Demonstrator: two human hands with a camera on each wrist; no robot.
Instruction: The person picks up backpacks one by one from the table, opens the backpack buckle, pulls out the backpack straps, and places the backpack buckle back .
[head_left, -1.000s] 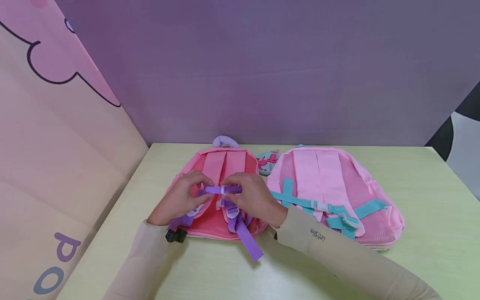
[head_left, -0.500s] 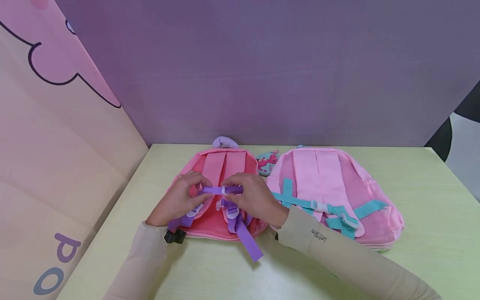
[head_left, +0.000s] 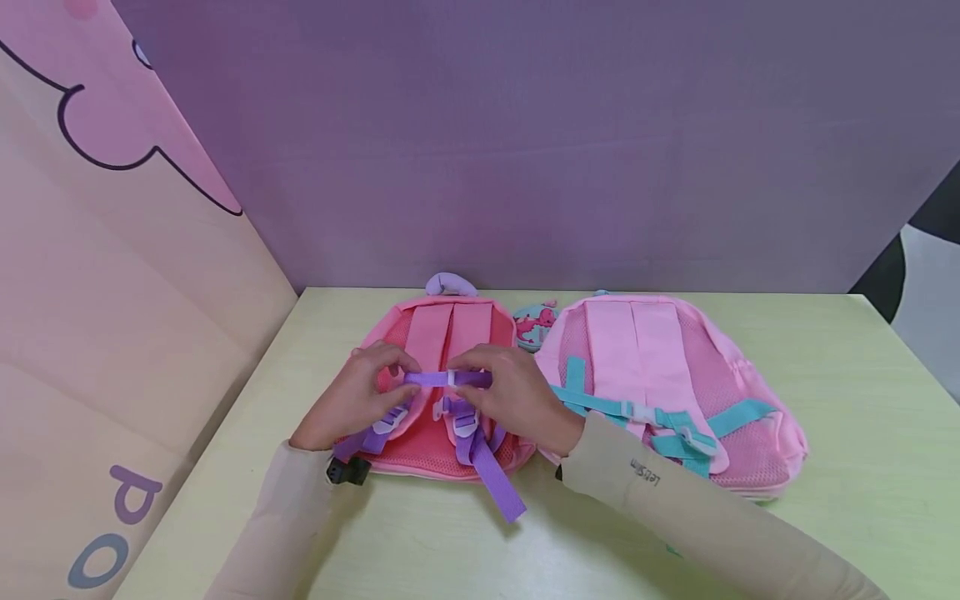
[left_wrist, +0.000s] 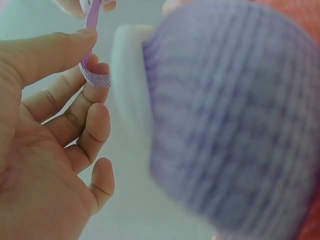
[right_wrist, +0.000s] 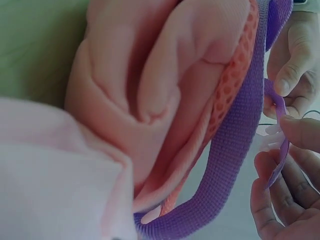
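A coral-pink backpack (head_left: 420,333) lies straps-up on the table. My left hand (head_left: 352,396) pinches a narrow purple strap (head_left: 427,379) between thumb and fingertips, above the backpack's middle. On the strap's other side my right hand (head_left: 517,392) pinches it beside a small white plastic buckle (head_left: 452,377). The strap runs almost level between both hands. In the left wrist view, the left hand (left_wrist: 55,115) has its thumb on the strap (left_wrist: 91,20), with the lower fingers loosely bent. The right wrist view shows the right hand (right_wrist: 295,185) holding the strap (right_wrist: 283,150) too.
A light-pink backpack (head_left: 637,350) with teal straps lies close on the right. Between the bags sits a small teal pouch (head_left: 534,325). A loose purple strap end (head_left: 498,487) hangs toward the front. A purple panel (head_left: 525,167) stands behind the table, a printed one (head_left: 150,333) at left.
The hands have drawn slightly apart, the left moving a little left and the right a little right. The white buckle shifted slightly right, and more purple strap shows between the hands.
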